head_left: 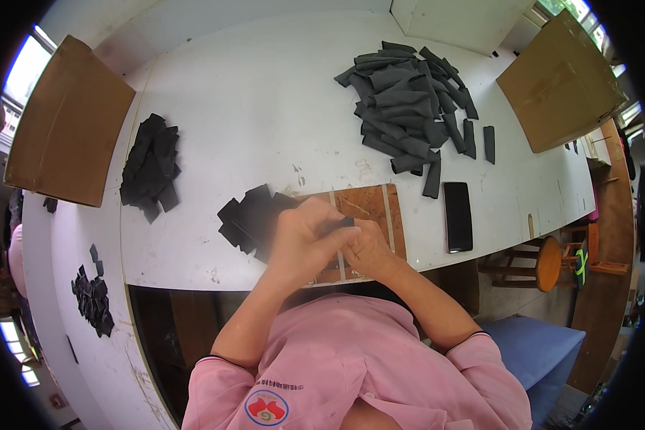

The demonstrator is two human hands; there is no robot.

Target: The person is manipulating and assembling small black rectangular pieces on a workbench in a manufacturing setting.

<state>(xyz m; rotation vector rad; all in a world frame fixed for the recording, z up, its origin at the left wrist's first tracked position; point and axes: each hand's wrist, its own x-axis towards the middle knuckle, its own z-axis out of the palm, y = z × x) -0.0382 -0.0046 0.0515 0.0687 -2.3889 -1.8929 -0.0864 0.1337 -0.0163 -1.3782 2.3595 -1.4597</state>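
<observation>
My left hand (pixel 304 236) and my right hand (pixel 369 247) are pressed together over a brown wooden board (pixel 369 204) at the table's near edge. Between the fingertips a small dark piece (pixel 346 223) shows, mostly hidden by the fingers. Just left of my left hand lies a small stack of black squares (pixel 247 215). A big heap of black folded strips (pixel 408 107) lies farther back on the right.
A black phone (pixel 457 216) lies right of the board. Another pile of black pieces (pixel 150 166) sits at the left, more (pixel 93 297) on a side table. Cardboard sheets (pixel 68 122) (pixel 559 82) lean at both sides. A wooden stool (pixel 545 264) stands right of the white table (pixel 265 107).
</observation>
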